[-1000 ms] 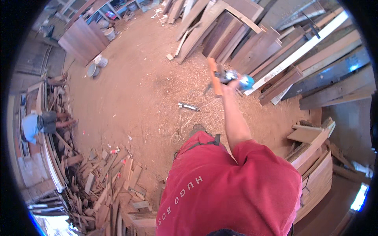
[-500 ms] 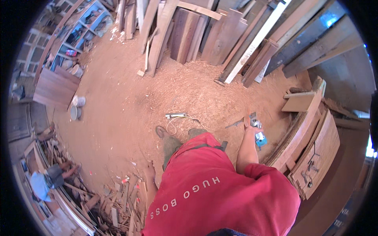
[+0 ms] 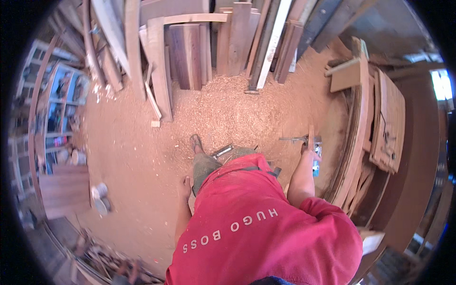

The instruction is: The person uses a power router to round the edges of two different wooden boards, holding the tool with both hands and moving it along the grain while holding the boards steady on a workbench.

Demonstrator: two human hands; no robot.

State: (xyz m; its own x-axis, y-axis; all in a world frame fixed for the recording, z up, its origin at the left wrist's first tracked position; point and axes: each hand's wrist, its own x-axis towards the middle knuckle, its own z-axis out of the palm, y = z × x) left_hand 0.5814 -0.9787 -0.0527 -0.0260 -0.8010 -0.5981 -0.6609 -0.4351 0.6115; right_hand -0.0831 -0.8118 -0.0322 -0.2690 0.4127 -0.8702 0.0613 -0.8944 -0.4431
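Note:
My right hand (image 3: 309,155) grips a teal and silver power tool (image 3: 316,166) with a wooden strip (image 3: 311,135) and a dark metal bracket (image 3: 297,138) on it, held low at my right side, beside stacked boards. My left hand (image 3: 185,184) hangs at my left side over the floor, fingers loosely apart and holding nothing. A power strip (image 3: 223,151) lies on the shavings near my feet, its cord partly hidden by my body.
Long planks (image 3: 185,57) lean upright ahead. Large boards (image 3: 385,118) are stacked on the right. On the left are a shelving unit (image 3: 59,95), a wooden panel (image 3: 64,190) and buckets (image 3: 99,191). An offcut pile (image 3: 118,261) lies at the lower left. Dusty floor (image 3: 133,152) lies between.
I have turned right, so the planks now stand ahead and the shelves lie left. The tool has come down to my right side. My left hand has come into view; the other person has left it.

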